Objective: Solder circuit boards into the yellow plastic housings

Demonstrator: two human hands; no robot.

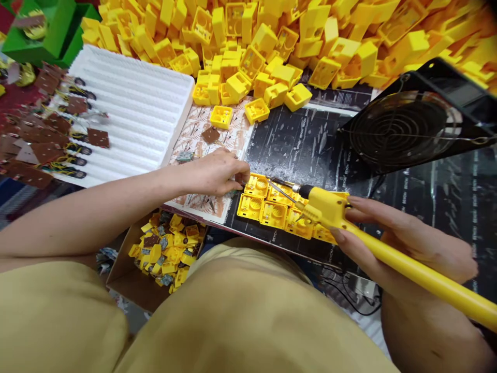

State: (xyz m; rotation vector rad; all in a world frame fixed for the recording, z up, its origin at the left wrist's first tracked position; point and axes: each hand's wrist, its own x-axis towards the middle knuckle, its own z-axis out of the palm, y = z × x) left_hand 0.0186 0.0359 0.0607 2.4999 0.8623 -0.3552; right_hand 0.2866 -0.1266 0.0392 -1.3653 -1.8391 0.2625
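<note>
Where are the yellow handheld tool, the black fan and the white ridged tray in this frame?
Yellow handheld tool (pixel 390 253): head view, on its long handle.
Black fan (pixel 406 123): head view, on its round wire guard.
White ridged tray (pixel 143 106): head view, on its bare ridged surface.

Light glints off the worktable (pixel 435 202), its black printed covering (pixel 287 137) meeting a pale, brown-patterned sheet (pixel 194 123).

Mustard-yellow top (pixel 264 321), bare forearms (pixel 116 207) and bare hands (pixel 221 173).
The top's cloth is plain and matte, fairly smooth across the front, with fine gathers along the far edge and a deeper fold toward the lower left; whether that side portion is a sleeve is hard to tell.
</note>
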